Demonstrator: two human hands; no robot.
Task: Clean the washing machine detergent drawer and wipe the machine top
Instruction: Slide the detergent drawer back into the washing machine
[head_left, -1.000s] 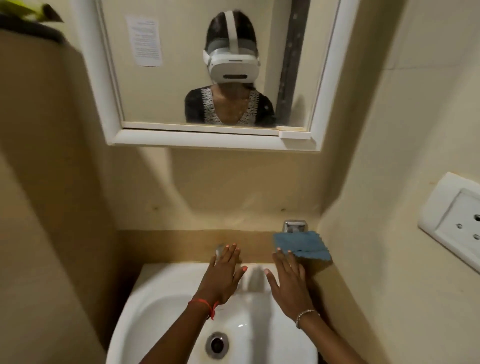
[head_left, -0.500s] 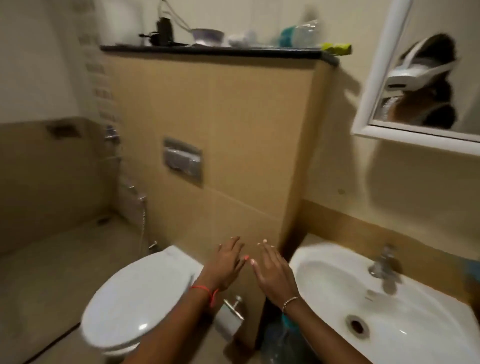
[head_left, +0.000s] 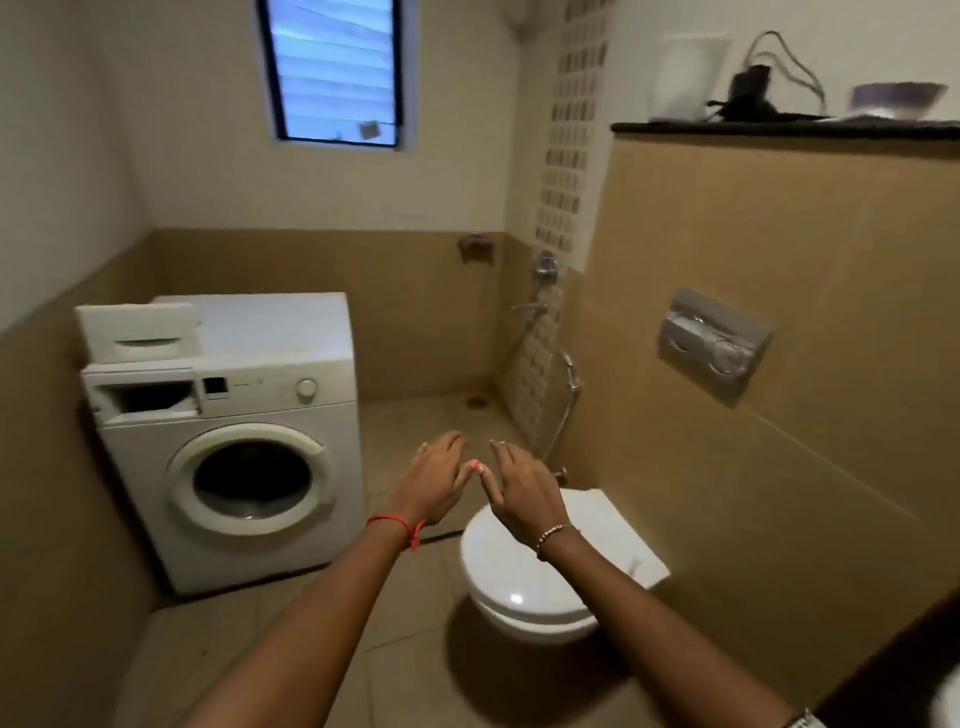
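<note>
Empty, fingers (head_left: 448, 442) loosely straight, my left hand (head_left: 434, 486) and right hand (head_left: 522, 491) hover right of the washing machine (head_left: 244, 525); next I likely reach for the drawer (head_left: 137, 332) lying on its top.

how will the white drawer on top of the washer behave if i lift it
The detergent drawer looks like moulded white plastic, so it is probably rigid and light. It sits at the front left corner of the machine top, so a push could slide it off.

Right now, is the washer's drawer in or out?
Out: the drawer sits on top of the washer, and its slot is empty.
</note>
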